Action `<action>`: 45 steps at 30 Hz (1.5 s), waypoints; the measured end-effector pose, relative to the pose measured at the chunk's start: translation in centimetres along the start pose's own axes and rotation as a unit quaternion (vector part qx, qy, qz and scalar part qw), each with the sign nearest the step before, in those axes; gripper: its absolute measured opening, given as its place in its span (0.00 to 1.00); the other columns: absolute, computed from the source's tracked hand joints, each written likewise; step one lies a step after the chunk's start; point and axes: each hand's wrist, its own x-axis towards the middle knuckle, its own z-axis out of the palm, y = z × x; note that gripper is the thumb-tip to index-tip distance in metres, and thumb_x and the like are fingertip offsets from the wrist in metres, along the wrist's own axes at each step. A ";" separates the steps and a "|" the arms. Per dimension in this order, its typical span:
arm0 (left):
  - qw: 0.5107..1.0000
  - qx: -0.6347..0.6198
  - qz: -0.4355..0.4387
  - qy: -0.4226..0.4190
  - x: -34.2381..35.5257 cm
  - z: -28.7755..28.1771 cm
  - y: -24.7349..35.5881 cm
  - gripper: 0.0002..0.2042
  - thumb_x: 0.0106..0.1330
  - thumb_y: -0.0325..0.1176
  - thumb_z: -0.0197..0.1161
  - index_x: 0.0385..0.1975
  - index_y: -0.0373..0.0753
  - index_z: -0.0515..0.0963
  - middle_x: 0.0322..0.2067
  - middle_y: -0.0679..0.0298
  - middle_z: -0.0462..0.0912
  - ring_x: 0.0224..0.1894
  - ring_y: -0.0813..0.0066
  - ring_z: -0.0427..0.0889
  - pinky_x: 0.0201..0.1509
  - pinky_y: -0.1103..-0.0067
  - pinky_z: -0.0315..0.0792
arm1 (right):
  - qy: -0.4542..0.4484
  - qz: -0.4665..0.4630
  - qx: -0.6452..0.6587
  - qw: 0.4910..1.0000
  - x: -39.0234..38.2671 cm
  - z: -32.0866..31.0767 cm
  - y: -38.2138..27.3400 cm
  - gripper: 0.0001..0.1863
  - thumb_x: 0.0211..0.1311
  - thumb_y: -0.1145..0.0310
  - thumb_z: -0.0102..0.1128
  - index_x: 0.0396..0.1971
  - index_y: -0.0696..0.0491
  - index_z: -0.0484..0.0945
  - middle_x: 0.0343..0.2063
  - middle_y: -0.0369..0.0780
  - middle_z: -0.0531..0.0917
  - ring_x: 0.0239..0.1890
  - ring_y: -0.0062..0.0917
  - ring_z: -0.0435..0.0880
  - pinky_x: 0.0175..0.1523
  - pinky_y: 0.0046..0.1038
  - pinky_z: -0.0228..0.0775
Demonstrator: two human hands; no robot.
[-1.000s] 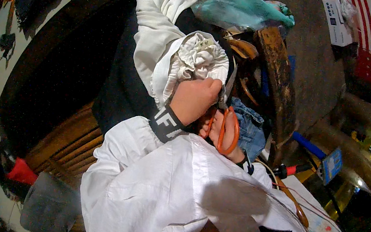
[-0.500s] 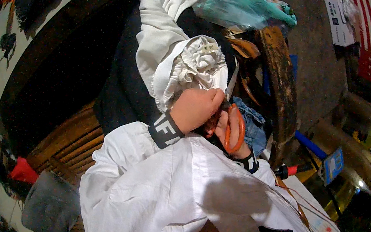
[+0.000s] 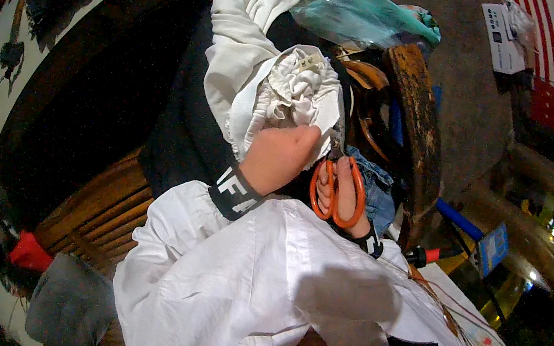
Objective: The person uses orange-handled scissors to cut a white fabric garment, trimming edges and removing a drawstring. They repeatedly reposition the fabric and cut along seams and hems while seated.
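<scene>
A white garment point(image 3: 239, 44) with a gathered, elastic-looking opening and a small label lies across my dark-clothed lap. My left hand point(image 3: 279, 157) is closed in a fist at the near edge of that opening, gripping the cloth. Just to its right, my right hand point(image 3: 348, 202) is wrapped around a pair of scissors point(image 3: 361, 193) with orange handles. The loops face me, and the blades point away toward the garment's right edge. How far the blades are apart is hard to make out. Both wrists carry dark cuffs with white lettering.
Blue denim point(image 3: 378, 196) lies beyond my right hand, beside a worn wooden edge point(image 3: 419, 123). A clear and teal plastic bag point(image 3: 360, 12) sits at the far side. A slatted wooden seat point(image 3: 99, 196) is on the left, with grey cloth point(image 3: 71, 303) hanging near it.
My left hand has shifted slightly left and nearer, still gripping the cloth. The scissors have turned in my right hand, so both orange loops now show instead of one.
</scene>
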 end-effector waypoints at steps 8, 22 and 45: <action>0.994 0.009 -0.099 0.053 1.5 0.6 1.2 0.18 0.51 0.31 0.63 0.42 0.39 0.68 0.27 0.57 0.74 0.25 0.56 0.78 0.27 0.67 0.72 | 0.037 -0.006 -0.025 0.999 -1.0 1.0 1.1 0.22 0.66 0.48 0.45 0.23 0.52 0.65 0.10 0.32 0.64 0.07 0.17 0.62 0.11 0.20 0.55; 1.000 0.009 0.009 0.005 1.9 0.3 0.6 0.06 0.53 0.29 0.57 0.29 0.40 0.67 0.22 0.61 0.74 0.24 0.62 0.78 0.23 0.71 0.71 | -0.055 0.020 -0.009 0.998 -1.4 -0.6 2.3 0.28 0.67 0.41 0.34 0.37 0.53 0.68 0.17 0.33 0.68 0.20 0.19 0.67 0.26 0.20 0.60; 0.996 -0.054 0.043 0.063 1.4 1.0 0.9 0.09 0.50 0.29 0.61 0.26 0.40 0.66 0.19 0.59 0.70 0.21 0.58 0.75 0.22 0.68 0.68 | -0.070 0.030 0.075 0.994 -2.0 -0.7 1.9 0.26 0.66 0.40 0.37 0.37 0.51 0.66 0.22 0.34 0.67 0.22 0.20 0.68 0.24 0.21 0.61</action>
